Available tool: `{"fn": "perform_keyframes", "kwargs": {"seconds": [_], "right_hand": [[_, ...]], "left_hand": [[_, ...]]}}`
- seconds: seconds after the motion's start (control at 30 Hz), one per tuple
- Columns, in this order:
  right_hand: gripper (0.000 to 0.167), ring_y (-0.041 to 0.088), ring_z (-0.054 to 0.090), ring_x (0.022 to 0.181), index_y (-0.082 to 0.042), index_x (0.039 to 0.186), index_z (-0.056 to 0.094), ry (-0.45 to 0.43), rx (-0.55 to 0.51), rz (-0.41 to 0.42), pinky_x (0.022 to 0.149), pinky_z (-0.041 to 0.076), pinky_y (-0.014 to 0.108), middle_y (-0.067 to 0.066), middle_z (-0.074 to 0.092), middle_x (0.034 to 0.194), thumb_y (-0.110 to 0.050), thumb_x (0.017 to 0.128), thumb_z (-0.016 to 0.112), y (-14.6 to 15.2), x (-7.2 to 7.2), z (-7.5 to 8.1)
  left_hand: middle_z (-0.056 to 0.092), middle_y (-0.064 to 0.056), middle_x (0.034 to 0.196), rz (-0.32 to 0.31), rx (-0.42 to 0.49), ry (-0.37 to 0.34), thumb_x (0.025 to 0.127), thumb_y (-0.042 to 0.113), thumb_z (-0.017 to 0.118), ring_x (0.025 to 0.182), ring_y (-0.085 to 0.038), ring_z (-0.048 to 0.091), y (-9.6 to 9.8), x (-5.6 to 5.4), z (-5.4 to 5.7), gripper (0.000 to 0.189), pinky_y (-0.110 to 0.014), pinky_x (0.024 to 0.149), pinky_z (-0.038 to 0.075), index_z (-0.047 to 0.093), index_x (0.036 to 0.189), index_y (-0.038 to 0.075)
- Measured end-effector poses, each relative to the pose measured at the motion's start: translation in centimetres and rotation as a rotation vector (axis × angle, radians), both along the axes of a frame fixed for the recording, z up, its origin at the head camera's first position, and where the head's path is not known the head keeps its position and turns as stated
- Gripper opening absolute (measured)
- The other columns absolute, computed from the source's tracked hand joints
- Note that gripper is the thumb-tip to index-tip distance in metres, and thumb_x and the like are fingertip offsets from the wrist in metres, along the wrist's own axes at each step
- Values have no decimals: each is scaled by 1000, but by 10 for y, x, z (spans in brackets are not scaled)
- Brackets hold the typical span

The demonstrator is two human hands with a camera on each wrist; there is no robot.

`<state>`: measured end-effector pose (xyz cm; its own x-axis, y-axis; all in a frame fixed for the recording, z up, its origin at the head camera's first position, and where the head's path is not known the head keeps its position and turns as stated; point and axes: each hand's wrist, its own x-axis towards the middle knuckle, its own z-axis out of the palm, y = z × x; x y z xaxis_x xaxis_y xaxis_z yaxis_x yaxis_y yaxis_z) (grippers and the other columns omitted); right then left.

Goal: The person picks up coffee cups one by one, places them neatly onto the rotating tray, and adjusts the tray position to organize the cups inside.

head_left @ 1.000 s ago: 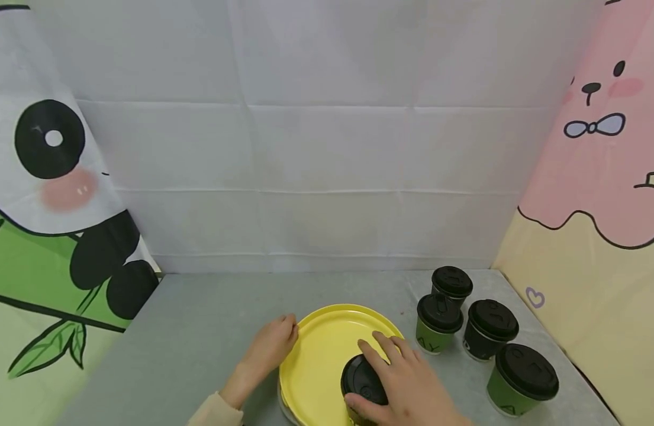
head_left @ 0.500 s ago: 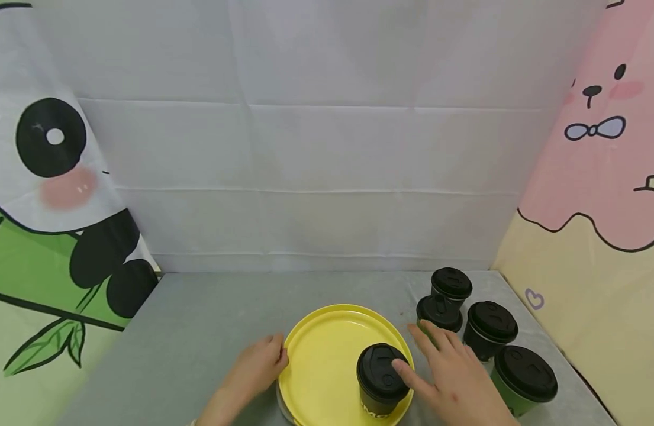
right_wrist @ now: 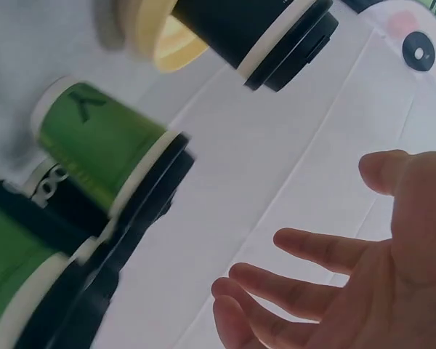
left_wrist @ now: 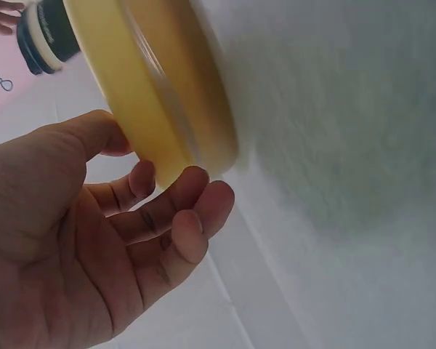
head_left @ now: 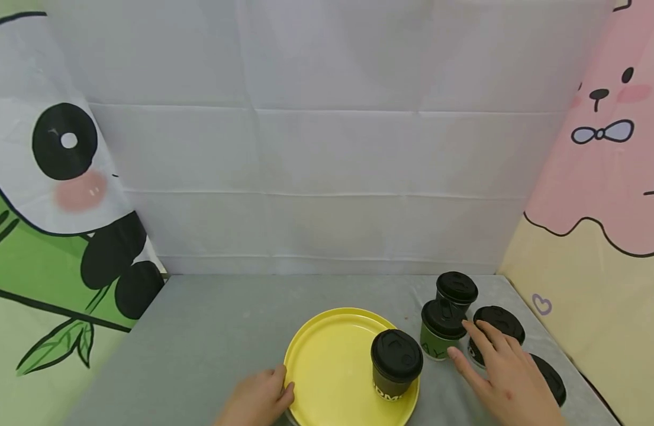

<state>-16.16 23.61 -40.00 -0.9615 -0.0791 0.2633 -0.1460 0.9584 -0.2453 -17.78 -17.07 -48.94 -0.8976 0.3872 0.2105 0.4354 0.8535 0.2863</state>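
A round yellow tray (head_left: 332, 367) lies on the grey table. My left hand (head_left: 260, 397) holds its left rim, the thumb at the upper edge and fingers curled below in the left wrist view. On the tray's right side stands an upright black paper coffee cup (head_left: 395, 361) with a black lid. My right hand (head_left: 510, 376), fingers spread and holding nothing, hovers over the group of lidded cups at the right. Its fingertips are close to a green coffee cup (right_wrist: 102, 138) and overlap a dark cup (head_left: 499, 322) in the head view.
Behind the green cup stands another black-lidded cup (head_left: 457, 287). A further cup (head_left: 553, 378) at the front right is mostly hidden by my right hand. White cloth (head_left: 327, 148) hangs behind the table, with printed cartoon cloths at both sides.
My right hand has let go of the black cup on the tray and moved right, over the other cups. My left hand stays at the tray's left rim, slightly lower in view.
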Motion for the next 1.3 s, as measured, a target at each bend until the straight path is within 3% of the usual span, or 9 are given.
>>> {"fn": "perform_keyframes", "kwargs": {"seconds": [0.1, 0.23, 0.4, 0.57, 0.67, 0.77, 1.07, 1.3], "right_hand": [[75, 55, 48, 120, -2, 143, 53, -2, -6, -34, 85, 40, 71, 30, 48, 142, -62, 97, 52, 15, 0, -4], [73, 58, 48, 115, 1, 140, 53, -16, -13, -81, 84, 39, 74, 34, 48, 139, -59, 98, 54, 37, -1, -11], [72, 61, 44, 113, 2, 137, 52, -52, -14, -167, 84, 34, 77, 38, 47, 133, -58, 98, 53, 62, 1, -21], [84, 63, 34, 117, 4, 138, 47, -179, -13, -259, 86, 33, 78, 40, 40, 135, -68, 96, 46, 78, 2, -31], [93, 65, 32, 119, 6, 140, 44, -245, -8, -296, 87, 33, 79, 41, 37, 136, -75, 93, 42, 82, -1, -34], [99, 66, 32, 119, 7, 140, 43, -268, -3, -304, 88, 33, 78, 42, 36, 135, -79, 91, 41, 85, -3, -38], [98, 70, 42, 106, 14, 134, 45, -229, 38, -222, 91, 36, 73, 49, 40, 122, -73, 90, 52, 90, -8, -54], [93, 68, 44, 104, 15, 133, 40, -197, 43, -205, 90, 35, 73, 50, 39, 119, -62, 88, 66, 94, -10, -63]], "left_hand": [[33, 8, 57, -5, -5, -32, 97, 25, 64, 46, -8, 29, 4, 9, 4, 30, -25, 44, 28, 45, 75, 15], [36, 8, 60, 19, -16, -132, 98, 32, 61, 48, -9, 33, 11, 18, 8, 32, -28, 46, 31, 45, 75, 17], [37, 7, 61, 41, -13, -210, 99, 33, 59, 49, -10, 35, 17, 22, 7, 32, -28, 47, 32, 45, 75, 17], [36, 6, 61, 22, -5, -238, 99, 33, 57, 48, -10, 33, 19, 22, 4, 32, -27, 47, 31, 44, 74, 18], [35, 7, 60, 20, 4, -235, 100, 32, 56, 47, -9, 32, 20, 22, 2, 32, -26, 46, 31, 44, 74, 19], [34, 8, 60, 26, 22, -184, 100, 31, 57, 47, -8, 31, 21, 22, 0, 33, -26, 45, 30, 43, 72, 19], [31, 12, 60, 46, 88, -37, 97, 22, 62, 47, -3, 26, 12, 15, -2, 32, -23, 44, 26, 41, 73, 20], [33, 8, 60, 95, 160, -38, 99, 12, 60, 46, -3, 25, 7, 3, -5, 17, -22, 43, 25, 44, 92, 14]]}}
